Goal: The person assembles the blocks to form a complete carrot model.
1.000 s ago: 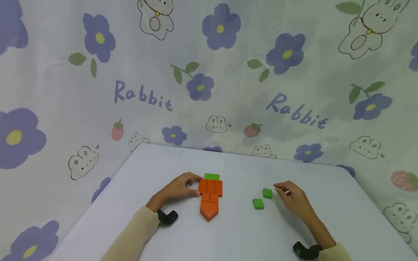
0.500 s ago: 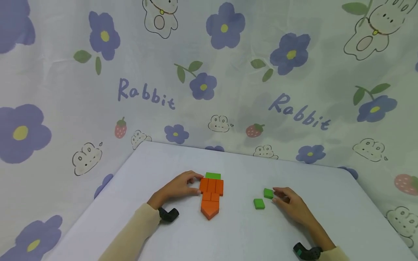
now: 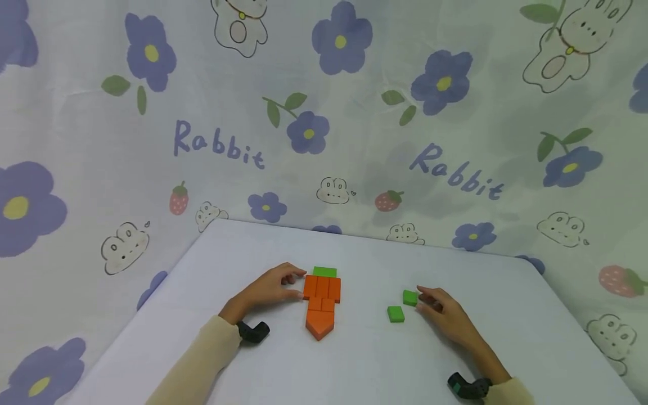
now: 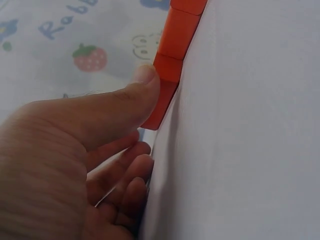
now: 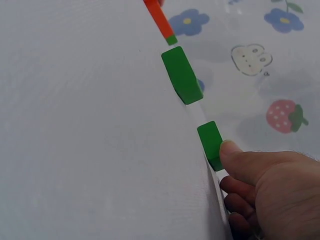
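Note:
Orange blocks lie together on the white table, with a pointed orange block at the near end and a green block at the far end. My left hand is at their left side; its thumb rests against an orange block in the left wrist view. To the right lie two loose green squares. My right hand has thumb and index finger at the edges of the farther green square block; the thumb touches it in the right wrist view, where the index fingertip is hidden.
The other green square block lies close by, nearer me and slightly left. Behind the white table hangs a cloth printed with flowers and rabbits. Each wrist wears a black device.
My right hand has come down and left to the farther green square block, and its thumb and index finger have spread apart. My left hand stays beside the orange blocks.

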Available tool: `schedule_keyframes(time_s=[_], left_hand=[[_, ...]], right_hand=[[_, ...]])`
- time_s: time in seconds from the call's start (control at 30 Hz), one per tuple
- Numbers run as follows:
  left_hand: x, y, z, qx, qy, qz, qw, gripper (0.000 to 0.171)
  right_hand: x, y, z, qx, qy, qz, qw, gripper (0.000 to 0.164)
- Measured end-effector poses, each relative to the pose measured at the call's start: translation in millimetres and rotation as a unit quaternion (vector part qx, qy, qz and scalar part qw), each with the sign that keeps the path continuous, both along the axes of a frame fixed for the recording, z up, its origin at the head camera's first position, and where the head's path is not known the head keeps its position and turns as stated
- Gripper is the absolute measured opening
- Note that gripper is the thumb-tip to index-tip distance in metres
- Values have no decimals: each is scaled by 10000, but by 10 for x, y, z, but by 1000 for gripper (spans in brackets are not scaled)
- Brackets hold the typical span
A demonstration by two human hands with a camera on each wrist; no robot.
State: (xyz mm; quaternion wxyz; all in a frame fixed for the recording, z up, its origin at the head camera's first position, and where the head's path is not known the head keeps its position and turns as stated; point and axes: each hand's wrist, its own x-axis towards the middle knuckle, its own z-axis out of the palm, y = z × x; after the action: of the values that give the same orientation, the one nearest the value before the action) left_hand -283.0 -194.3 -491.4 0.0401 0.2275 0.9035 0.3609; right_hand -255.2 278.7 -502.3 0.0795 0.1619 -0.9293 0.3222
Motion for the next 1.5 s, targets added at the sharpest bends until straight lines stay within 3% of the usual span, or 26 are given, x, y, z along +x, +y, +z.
schedule_keyframes(time_s=[0.53,1.1,1.5], left_hand=[[82,60,35,-36,-108,113,9999,56],[35,9,15,-84,15,128,9999,56],[41,14,-10,30,-21,14,10000,56]], right_hand=[[36,-19,10,-45,-10,-118,9999,38],[-29,-129,29,-77,-40,-104,9999,29],[-139,-319,256,-247,419,57,9988,27]])
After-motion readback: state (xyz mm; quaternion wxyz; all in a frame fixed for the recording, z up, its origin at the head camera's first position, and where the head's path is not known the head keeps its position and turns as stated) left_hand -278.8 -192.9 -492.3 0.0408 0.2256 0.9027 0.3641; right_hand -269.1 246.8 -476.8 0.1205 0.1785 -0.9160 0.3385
